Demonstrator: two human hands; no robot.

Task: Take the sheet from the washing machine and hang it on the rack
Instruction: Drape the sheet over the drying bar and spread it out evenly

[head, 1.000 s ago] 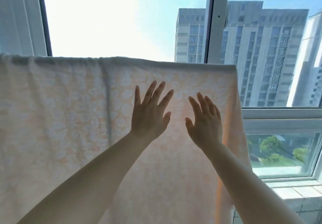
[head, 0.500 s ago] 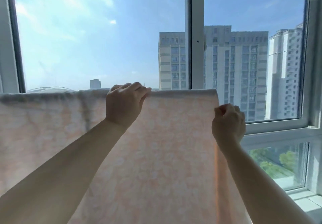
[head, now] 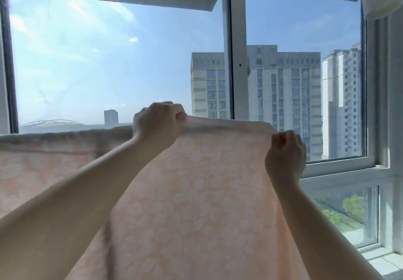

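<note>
Head view: since half a second ago, sheet's (head: 196,192) top fold lifts between fists. Left hand (head: 156,125) grips fold; right hand (head: 284,155) pinches corner, likely to tug cloth flat. Sheet hangs before window (head: 236,83); rack hidden beneath.

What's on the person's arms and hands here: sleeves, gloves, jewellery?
Nothing worn shows. The left hand and right hand are bare, with no gloves and no rings or watch on the sides that show. Both forearms are bare down to the frame edge, so no sleeves are in view. No markings or bands.
</note>
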